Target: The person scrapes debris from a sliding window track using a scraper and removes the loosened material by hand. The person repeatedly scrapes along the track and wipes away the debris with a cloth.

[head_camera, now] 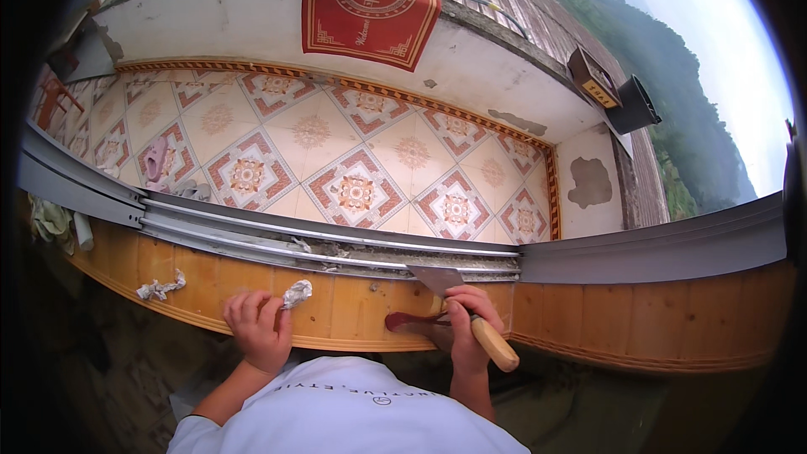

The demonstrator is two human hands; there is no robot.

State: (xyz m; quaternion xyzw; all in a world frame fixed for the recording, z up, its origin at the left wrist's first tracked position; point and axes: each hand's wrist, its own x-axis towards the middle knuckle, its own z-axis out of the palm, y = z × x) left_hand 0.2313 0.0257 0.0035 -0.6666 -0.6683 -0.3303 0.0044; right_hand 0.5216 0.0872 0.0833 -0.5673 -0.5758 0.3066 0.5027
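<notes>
My left hand point(257, 330) pinches a crumpled white tissue point(297, 294) between thumb and fingers, just above the wooden sill point(340, 321). In my right hand point(471, 325) is a putty knife point(498, 347) with a pale wooden handle. Its flat metal blade point(436, 277) reaches over the inner edge of the metal sliding-window track point(252, 236); whether it touches is unclear. Grey dirt and scraps lie in the track's grooves. A dark red tool-like object point(401, 321) lies on the sill beside my right hand, which partly hides it.
Another crumpled tissue point(161, 286) lies on the sill at left, with a pale cloth point(52, 224) farther along. Grey window frames point(649, 249) stand at both ends of the opening. Outside are a tiled balcony floor point(359, 189), pink slippers point(155, 161) and a red mat point(372, 12) over the parapet.
</notes>
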